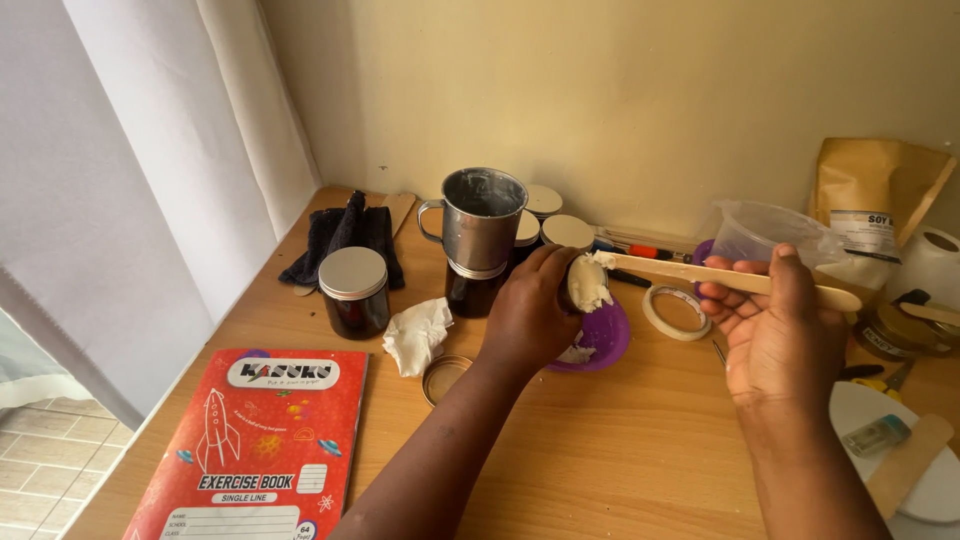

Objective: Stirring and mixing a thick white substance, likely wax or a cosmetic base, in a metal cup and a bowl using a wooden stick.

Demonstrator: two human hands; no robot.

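My left hand (527, 312) is wrapped around a small jar (585, 285) heaped with white wax-like paste, held tilted over a purple bowl (608, 338). My right hand (775, 325) grips a flat wooden stick (720, 277) that lies level, its left tip touching the white paste at the jar's mouth. Some white paste lies in the purple bowl under the jar. A loose metal lid (443, 378) rests on the table by my left wrist.
A metal mug (482, 217) stands on a dark jar, with lidded jars (353, 291) around it. A crumpled tissue (418, 334), dark cloth (345, 238), tape roll (675, 312), red exercise book (262, 445), clear plastic jug (765, 235), brown paper bag (875, 190) and white plate (880, 440) surround the work spot.
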